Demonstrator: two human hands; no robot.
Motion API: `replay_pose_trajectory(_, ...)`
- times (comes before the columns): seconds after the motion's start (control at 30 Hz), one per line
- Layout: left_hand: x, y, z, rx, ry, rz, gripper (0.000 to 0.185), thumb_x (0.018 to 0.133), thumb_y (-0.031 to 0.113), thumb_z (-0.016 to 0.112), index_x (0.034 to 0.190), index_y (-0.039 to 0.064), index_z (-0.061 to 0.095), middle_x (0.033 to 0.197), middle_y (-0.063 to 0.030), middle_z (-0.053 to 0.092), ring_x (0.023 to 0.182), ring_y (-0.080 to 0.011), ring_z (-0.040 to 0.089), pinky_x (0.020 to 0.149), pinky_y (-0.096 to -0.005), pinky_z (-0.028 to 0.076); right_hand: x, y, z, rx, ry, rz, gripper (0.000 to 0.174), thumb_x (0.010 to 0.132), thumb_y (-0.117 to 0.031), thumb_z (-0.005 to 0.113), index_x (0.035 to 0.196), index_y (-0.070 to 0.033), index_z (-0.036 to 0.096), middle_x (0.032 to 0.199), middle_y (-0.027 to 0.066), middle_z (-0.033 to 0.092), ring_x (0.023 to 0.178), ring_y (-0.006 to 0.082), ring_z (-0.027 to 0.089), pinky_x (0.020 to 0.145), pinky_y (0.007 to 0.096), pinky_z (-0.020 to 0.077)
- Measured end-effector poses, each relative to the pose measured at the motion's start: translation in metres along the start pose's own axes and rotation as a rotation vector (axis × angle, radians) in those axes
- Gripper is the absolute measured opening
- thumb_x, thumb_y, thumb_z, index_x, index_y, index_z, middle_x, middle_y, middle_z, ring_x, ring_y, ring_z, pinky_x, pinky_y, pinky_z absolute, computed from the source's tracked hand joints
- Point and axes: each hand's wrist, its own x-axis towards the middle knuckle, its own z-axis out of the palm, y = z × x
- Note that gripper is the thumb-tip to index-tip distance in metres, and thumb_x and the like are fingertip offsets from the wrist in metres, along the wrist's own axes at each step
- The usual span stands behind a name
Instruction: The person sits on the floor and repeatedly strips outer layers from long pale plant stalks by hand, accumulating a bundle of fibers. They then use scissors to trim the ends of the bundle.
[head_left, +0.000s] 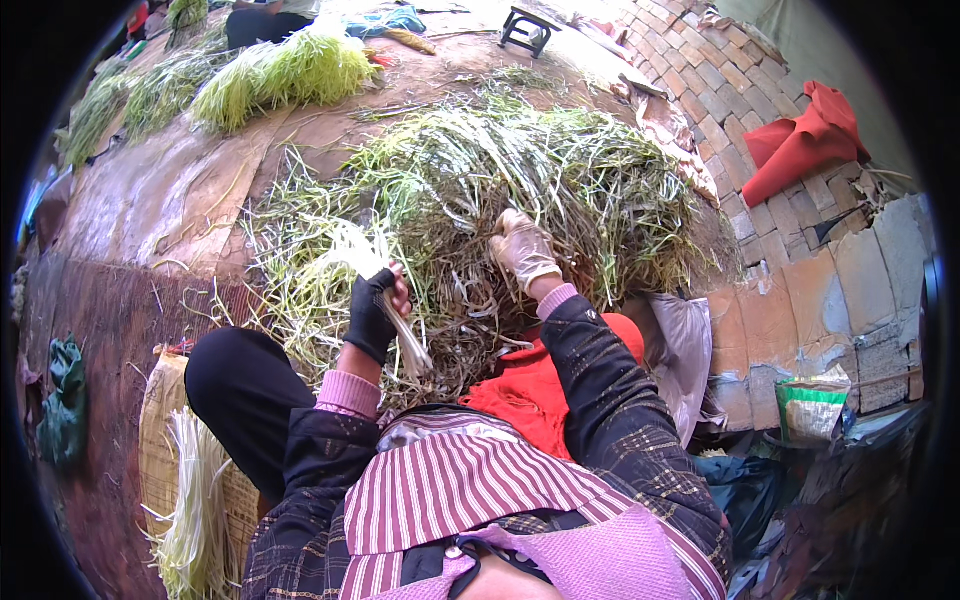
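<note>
My left hand (379, 306), in a black fingerless glove, is closed around a bundle of pale, leek-like stalks (358, 251). The bundle's white lower ends (411, 349) stick out below the fist, over dry brown litter. Fingers curled, my right hand (521, 247) in a thin translucent glove reaches into a big heap of green and yellowish stalks (480, 161). Matted brown roots (469, 259) lie beside its fingers. Its fingertips are partly hidden, so whether they grip a stalk does not show.
Sorted pale stalks (191, 510) lie on a yellow woven sack (157, 420) by my left knee. Yellow-green bundles (292, 71) and a seated person (262, 22) are farther back. A small black stool (527, 31) stands beyond the heap. Red cloth (810, 139) rests on brick paving (720, 97).
</note>
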Motion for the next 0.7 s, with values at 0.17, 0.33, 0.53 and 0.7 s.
replay_pose_trajectory(0.17, -0.001, 0.024, 0.007, -0.166, -0.093, 0.145, 0.015, 0.088, 0.013, 0.054, 0.101, 0.008, 0.048, 0.065, -0.0009, 0.046, 0.045, -0.0107, 0.040, 0.040, -0.0258, 0.037, 0.021, -0.019, 0.011, 0.045, -0.019, -0.251, 0.021, 0.081, -0.019, 0.061, 0.099, -0.008, 0.062, 0.094, 0.0162, 0.062, 0.083, 0.0298, 0.063, 0.073, 0.0371, 0.0523)
replay_pose_trajectory(0.33, -0.009, 0.032, 0.011, -0.189, -0.048, 0.129, 0.020, 0.087, 0.011, 0.054, 0.105, 0.007, 0.046, 0.063, -0.0010, 0.045, 0.045, -0.0111, 0.041, 0.040, -0.0268, 0.037, 0.041, -0.037, 0.020, -0.459, -0.360, -0.009, 0.024, 0.080, -0.016, 0.053, 0.096, -0.007, 0.068, 0.098, 0.0170, 0.067, 0.091, 0.0324, 0.066, 0.073, 0.0449, 0.0529)
replay_pose_trajectory(0.53, -0.005, 0.028, 0.014, -0.029, 0.034, 0.156, 0.024, 0.084, 0.011, 0.060, 0.103, 0.005, 0.048, 0.063, -0.0030, 0.050, 0.042, -0.0117, 0.043, 0.037, -0.0265, 0.038, -0.012, -0.053, -0.022, 0.069, -0.365, -0.026, 0.022, 0.075, -0.022, 0.063, 0.091, -0.008, 0.070, 0.087, 0.0118, 0.069, 0.079, 0.0252, 0.066, 0.073, 0.0352, 0.0523)
replay_pose_trajectory(0.7, -0.003, 0.012, 0.023, 0.182, 0.074, 0.102, 0.028, 0.078, 0.011, 0.068, 0.099, 0.002, 0.052, 0.066, -0.0098, 0.061, 0.040, -0.0122, 0.049, 0.035, -0.0245, 0.040, -0.071, -0.068, -0.047, 0.710, -0.254, -0.086, 0.009, 0.073, -0.006, 0.067, 0.082, -0.002, 0.065, 0.070, 0.0046, 0.063, 0.062, 0.0087, 0.055, 0.059, 0.0245, 0.0464)
